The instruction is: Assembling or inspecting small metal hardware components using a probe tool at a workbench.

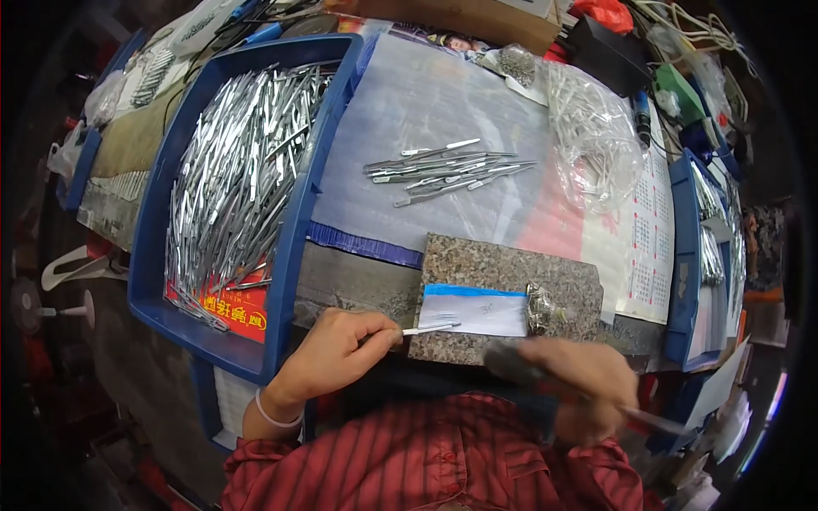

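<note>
My left hand (pixel 345 349) is closed in a pinch on one end of a slim silver metal piece (pixel 434 328). The piece's thin tip lies over a white paper pad with a blue edge (pixel 490 311), which rests on a speckled stone block (pixel 511 255). My right hand (pixel 592 375), smeared by motion, grips a hammer-like tool. Its dark blurred head (pixel 507 362) hovers by the block's near edge, and a thin handle sticks out past the hand at lower right. Beyond the block lies a loose pile of similar metal pieces (pixel 447 175).
On the left, a blue tray (pixel 294 213) holds a heap of slim metal pieces. A clear plastic bag of pieces (pixel 592 140) lies at the right, by a printed calendar sheet (pixel 643 230). Blue bins (pixel 682 255) stand at far right. A cardboard box (pixel 486 21) and cables are behind.
</note>
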`<state>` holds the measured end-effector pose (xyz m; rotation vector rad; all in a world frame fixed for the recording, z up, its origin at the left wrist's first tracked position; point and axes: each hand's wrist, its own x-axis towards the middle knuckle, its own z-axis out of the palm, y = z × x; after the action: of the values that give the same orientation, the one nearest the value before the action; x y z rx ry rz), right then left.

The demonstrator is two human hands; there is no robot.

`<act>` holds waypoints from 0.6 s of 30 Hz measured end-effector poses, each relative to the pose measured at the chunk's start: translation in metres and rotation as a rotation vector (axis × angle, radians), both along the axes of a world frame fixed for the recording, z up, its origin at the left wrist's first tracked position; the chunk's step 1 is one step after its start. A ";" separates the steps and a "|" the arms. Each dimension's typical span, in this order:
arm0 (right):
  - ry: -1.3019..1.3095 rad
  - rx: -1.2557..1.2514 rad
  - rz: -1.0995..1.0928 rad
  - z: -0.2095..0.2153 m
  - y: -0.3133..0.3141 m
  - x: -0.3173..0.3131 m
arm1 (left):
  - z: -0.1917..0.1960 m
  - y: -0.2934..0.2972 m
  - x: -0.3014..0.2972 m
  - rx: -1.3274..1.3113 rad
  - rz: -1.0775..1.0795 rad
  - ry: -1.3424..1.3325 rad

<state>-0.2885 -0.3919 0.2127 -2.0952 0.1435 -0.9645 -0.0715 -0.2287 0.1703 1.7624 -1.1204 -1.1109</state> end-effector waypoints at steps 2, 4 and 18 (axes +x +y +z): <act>-0.221 0.142 -0.079 0.007 0.023 -0.005 | -0.003 0.002 0.002 0.000 0.000 -0.004; 0.415 -0.168 0.118 0.023 0.002 0.019 | -0.002 -0.001 0.000 -0.015 -0.028 -0.003; 0.356 0.109 0.046 -0.003 -0.009 0.016 | 0.004 0.006 -0.003 -0.076 -0.067 -0.206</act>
<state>-0.2729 -0.4012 0.2099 -2.1407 0.3200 -0.5366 -0.0743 -0.2228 0.1748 1.8218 -1.3365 -0.9280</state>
